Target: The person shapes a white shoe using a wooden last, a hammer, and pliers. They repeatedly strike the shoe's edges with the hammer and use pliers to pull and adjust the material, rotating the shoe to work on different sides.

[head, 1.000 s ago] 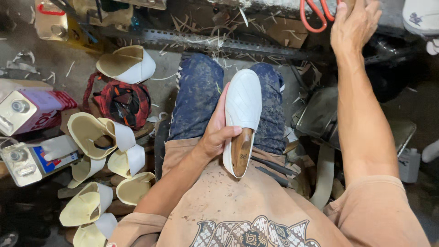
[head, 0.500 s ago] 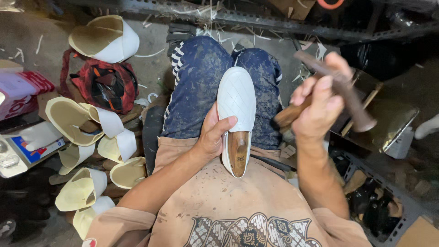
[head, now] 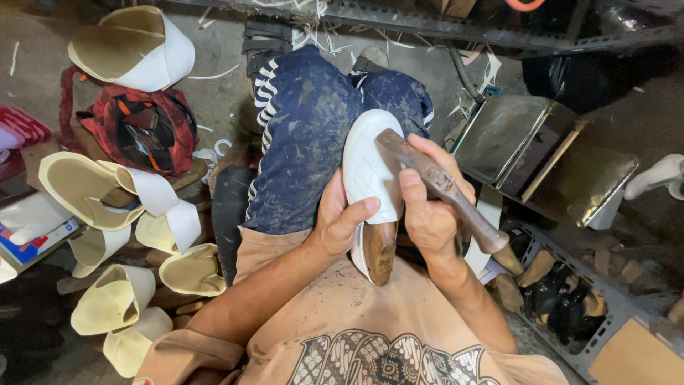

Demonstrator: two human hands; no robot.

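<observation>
A white shoe upper on a wooden last (head: 370, 171) rests upright on my lap, toe pointing away from me. My left hand (head: 338, 224) grips its left side, thumb across the white leather. My right hand (head: 431, 203) holds a rusty metal hammer (head: 438, 185) by the head, its front end lying on the top of the white shoe and its handle running back to the right. My legs in dark blue striped trousers (head: 299, 135) lie beneath the shoe.
Several cream and white unfinished shoe uppers (head: 107, 192) lie on the floor at left, beside a red and black bag (head: 135, 132). A metal box (head: 527, 150) stands at right, with a crate of dark lasts (head: 570, 306) below it. A metal rack (head: 456, 21) runs along the top.
My right hand came down from the shelf above with the hammer and now rests it against the white shoe. My left hand has kept its hold on the shoe.
</observation>
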